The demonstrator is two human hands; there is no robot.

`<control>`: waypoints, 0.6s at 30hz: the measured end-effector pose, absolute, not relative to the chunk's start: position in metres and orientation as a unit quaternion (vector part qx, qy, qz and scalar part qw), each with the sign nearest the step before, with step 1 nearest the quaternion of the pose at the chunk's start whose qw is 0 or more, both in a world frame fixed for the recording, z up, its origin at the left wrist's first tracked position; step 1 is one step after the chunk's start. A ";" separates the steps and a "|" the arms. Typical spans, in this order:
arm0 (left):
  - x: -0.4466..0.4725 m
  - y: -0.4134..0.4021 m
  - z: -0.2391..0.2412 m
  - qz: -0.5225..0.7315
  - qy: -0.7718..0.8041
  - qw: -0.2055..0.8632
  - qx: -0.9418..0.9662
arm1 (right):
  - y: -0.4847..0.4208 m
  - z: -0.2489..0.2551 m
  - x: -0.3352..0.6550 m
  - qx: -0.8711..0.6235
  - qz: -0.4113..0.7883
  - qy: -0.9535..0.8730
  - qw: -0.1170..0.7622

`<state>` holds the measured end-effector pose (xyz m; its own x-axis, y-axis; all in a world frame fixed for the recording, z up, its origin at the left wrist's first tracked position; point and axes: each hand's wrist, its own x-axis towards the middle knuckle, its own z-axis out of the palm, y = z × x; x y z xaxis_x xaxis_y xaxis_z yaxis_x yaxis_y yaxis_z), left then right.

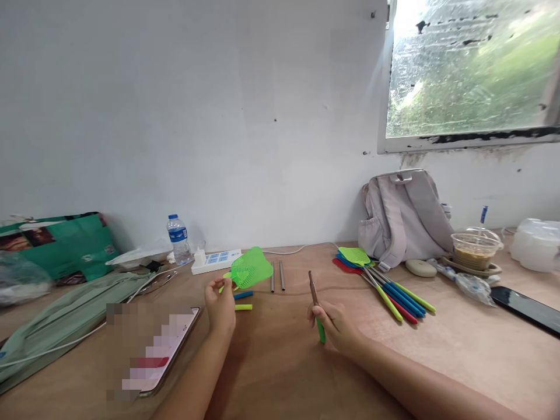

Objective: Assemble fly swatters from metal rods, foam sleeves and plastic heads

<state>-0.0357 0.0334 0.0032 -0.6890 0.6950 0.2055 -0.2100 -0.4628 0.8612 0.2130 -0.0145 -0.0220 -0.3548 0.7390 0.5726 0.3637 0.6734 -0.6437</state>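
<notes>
My left hand (pixel 221 306) pinches the stub of a green mesh fly swatter head (pixel 250 268), holding it just above the wooden table (pixel 280 361). My right hand (pixel 335 324) is closed round a swatter handle (pixel 315 303) with a green grip and a metal rod pointing up. Two loose grip sleeves, one blue (pixel 243 295) and one yellow (pixel 243 307), lie beside my left hand. Two bare metal rods (pixel 277 276) lie just beyond them.
A pile of finished swatters (pixel 385 286) lies right of centre, before a grey backpack (pixel 405 216). A drink cup (pixel 475 248), a black phone (pixel 525 306), a water bottle (pixel 178 238), a power strip (pixel 216 260), a green bag (pixel 61 242) and a phone (pixel 153 350) ring the table.
</notes>
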 end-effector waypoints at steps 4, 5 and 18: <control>-0.012 0.020 0.015 0.788 0.369 0.474 0.131 | -0.014 -0.023 0.208 -0.348 0.208 -0.798 0.446; -0.007 0.017 0.017 0.778 0.361 0.500 0.118 | -0.013 -0.023 0.207 -0.345 0.208 -0.800 0.445; 0.019 -0.011 0.028 0.779 0.263 0.539 0.183 | -0.016 -0.027 0.206 -0.355 0.219 -0.725 0.548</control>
<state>0.0186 -0.0109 0.0282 -0.3522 0.9359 0.0023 -0.7433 -0.2812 0.6070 0.2060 -0.0156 -0.0274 -0.1485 0.7549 0.6388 0.2746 0.6520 -0.7067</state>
